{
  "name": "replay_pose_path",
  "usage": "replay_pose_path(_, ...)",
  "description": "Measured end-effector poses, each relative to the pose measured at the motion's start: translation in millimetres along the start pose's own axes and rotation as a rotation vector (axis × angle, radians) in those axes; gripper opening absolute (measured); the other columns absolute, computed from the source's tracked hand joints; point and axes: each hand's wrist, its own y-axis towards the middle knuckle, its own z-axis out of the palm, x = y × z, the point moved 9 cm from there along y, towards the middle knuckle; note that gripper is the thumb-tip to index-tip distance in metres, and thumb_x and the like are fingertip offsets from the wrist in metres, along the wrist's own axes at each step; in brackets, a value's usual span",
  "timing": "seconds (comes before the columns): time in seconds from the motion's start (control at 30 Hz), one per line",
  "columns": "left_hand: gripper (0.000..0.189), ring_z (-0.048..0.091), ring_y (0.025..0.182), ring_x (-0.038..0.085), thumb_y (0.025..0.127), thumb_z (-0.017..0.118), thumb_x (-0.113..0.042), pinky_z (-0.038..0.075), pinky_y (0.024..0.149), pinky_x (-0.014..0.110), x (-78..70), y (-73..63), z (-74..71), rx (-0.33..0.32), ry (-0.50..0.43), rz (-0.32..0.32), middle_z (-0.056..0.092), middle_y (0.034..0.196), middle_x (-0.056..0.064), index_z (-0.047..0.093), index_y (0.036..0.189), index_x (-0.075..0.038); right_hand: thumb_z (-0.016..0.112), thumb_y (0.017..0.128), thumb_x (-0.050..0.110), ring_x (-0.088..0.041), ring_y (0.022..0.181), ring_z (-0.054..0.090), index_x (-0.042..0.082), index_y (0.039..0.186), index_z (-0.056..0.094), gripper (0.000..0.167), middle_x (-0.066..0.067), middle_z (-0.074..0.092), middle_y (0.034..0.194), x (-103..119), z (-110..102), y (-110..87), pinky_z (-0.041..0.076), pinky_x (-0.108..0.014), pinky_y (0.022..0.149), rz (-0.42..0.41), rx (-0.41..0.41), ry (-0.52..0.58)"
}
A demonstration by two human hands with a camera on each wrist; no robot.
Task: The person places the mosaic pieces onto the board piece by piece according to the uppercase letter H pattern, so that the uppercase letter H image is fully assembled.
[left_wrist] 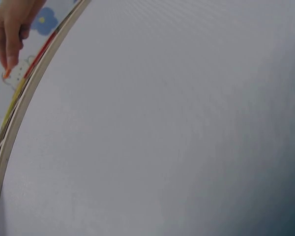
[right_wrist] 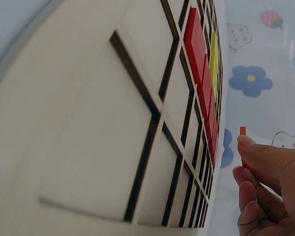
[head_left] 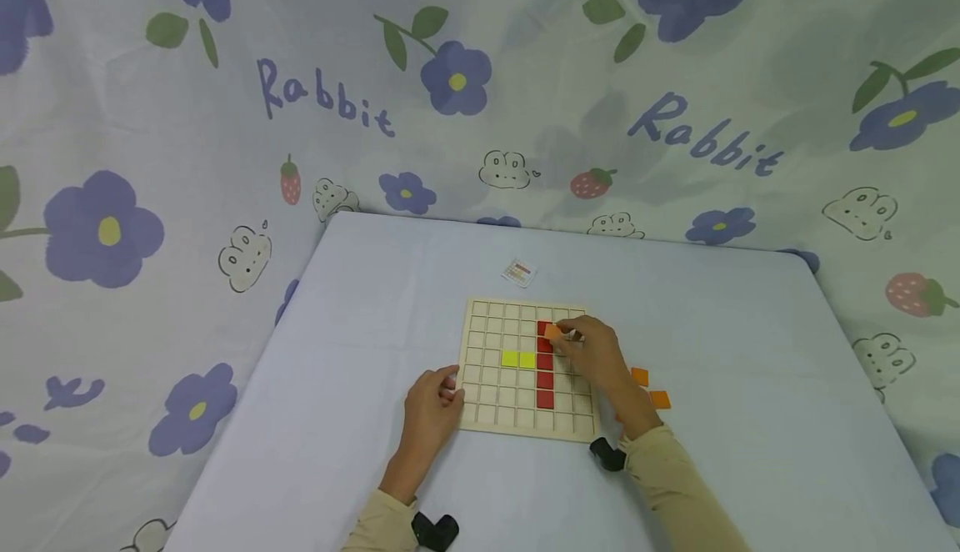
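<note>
A pale wooden grid board [head_left: 487, 393] lies on the table, with a column of red square tiles [head_left: 545, 379] and two yellow tiles [head_left: 518, 359] in its cells. My right hand [head_left: 596, 356] pinches a small orange tile [head_left: 552, 332] between thumb and fingertips, over the upper part of the red column. The right wrist view shows the orange tile [right_wrist: 243, 131] edge-on, held clear of the board. At the board's left edge, my left hand [head_left: 429, 410] rests with thumb and fingertips against the rim. The left wrist view hides that hand.
Loose orange tiles [head_left: 659, 400] lie right of the board, partly behind the right forearm. A small printed card [head_left: 519, 273] sits beyond the board. White cloth covers the table [head_left: 337, 419]; a patterned curtain [head_left: 375, 160] hangs behind. Black wrist devices [head_left: 607, 454] are near both cuffs.
</note>
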Motion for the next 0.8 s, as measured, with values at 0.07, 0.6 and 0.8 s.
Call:
replay_pose_path(0.07, 0.035, 0.059, 0.072, 0.008, 0.082, 0.072, 0.005, 0.052, 0.060, 0.014, -0.4, -0.3, -0.3, 0.000, 0.002, 0.002, 0.063, 0.087, 0.007, 0.071, 0.117, 0.001, 0.076, 0.089, 0.021, -0.024, 0.094, 0.065, 0.005, 0.118, 0.072, 0.033, -0.010, 0.073, 0.111, 4, 5, 2.2, 0.056, -0.036, 0.077, -0.006, 0.015, 0.008)
replay_pose_path(0.6, 0.034, 0.058, 0.071, 0.006, 0.081, 0.073, 0.003, 0.052, 0.061, 0.014, 0.1, -1.7, -1.3, -0.017, 0.001, 0.007, 0.063, 0.086, 0.006, 0.072, 0.116, 0.000, 0.075, 0.091, 0.021, -0.021, 0.093, 0.064, 0.007, 0.119, 0.072, 0.032, -0.008, 0.073, 0.110, 40, 52, 30.6, 0.057, -0.035, 0.081, -0.090, 0.114, 0.037)
replay_pose_path(0.8, 0.035, 0.058, 0.071, 0.005, 0.082, 0.073, 0.003, 0.053, 0.061, 0.014, 3.3, -1.2, 1.1, -0.008, -0.002, 0.013, 0.063, 0.086, 0.006, 0.071, 0.117, -0.001, 0.075, 0.091, 0.024, -0.020, 0.095, 0.064, 0.007, 0.120, 0.072, 0.033, -0.006, 0.072, 0.109, 42, 66, 38.9, 0.058, -0.037, 0.085, -0.058, 0.144, 0.032)
